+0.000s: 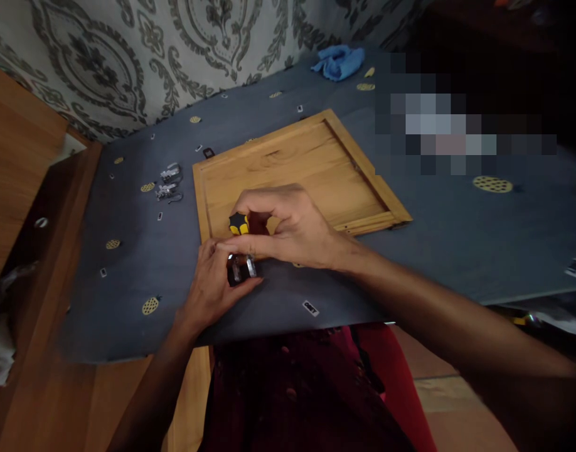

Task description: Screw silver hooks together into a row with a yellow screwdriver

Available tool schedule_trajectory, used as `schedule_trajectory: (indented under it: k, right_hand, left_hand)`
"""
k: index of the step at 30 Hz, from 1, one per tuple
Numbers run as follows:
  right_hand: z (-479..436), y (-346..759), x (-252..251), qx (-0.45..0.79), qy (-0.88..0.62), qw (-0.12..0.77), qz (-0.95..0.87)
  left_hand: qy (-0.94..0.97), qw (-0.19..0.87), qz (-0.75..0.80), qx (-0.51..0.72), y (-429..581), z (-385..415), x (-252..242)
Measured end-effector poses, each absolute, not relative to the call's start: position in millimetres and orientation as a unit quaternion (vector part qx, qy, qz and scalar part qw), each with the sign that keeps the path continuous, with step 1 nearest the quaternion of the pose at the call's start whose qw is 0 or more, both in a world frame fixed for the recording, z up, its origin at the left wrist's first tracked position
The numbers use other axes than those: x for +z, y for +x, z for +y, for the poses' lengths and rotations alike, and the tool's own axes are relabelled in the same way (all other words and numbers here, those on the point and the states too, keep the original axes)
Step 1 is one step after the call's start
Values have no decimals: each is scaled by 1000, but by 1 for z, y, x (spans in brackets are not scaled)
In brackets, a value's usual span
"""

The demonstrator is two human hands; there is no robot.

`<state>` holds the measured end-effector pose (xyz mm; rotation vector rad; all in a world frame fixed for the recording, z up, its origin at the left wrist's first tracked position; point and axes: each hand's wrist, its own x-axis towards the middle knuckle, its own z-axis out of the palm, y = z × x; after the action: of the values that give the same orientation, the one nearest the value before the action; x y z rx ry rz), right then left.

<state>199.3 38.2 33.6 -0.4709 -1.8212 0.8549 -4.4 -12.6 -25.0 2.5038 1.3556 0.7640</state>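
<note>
My right hand (290, 223) is closed around a screwdriver (240, 223), whose black and yellow handle end points up toward me. Its shaft is hidden behind my fingers. Just below, my left hand (215, 279) grips a shiny metal cabinet hinge (242, 269) between thumb and fingers, by the near left corner of a wooden cabinet door (288, 160). My two hands touch each other. The door lies flat with its recessed panel facing up. Whether the hinge touches the door is hidden.
Several loose metal hinges (169, 183) lie left of the door on the dark blue patterned cloth (128, 276). A small black piece (208, 152) sits at the door's far left corner. Toward the back is a crumpled blue cloth (339, 62). Wooden furniture (43, 270) borders the left side.
</note>
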Motion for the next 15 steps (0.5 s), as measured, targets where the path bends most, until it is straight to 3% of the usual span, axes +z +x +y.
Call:
schedule_trajectory:
  k: [9,15]
  right_hand:
    - [33,199,36,314,-265,586,-699]
    - [34,198,34,314,-244,548,-736]
  left_hand:
    - [844,118,457,253,0,-12,-16]
    - [839,129,469,242,0,-12,-16]
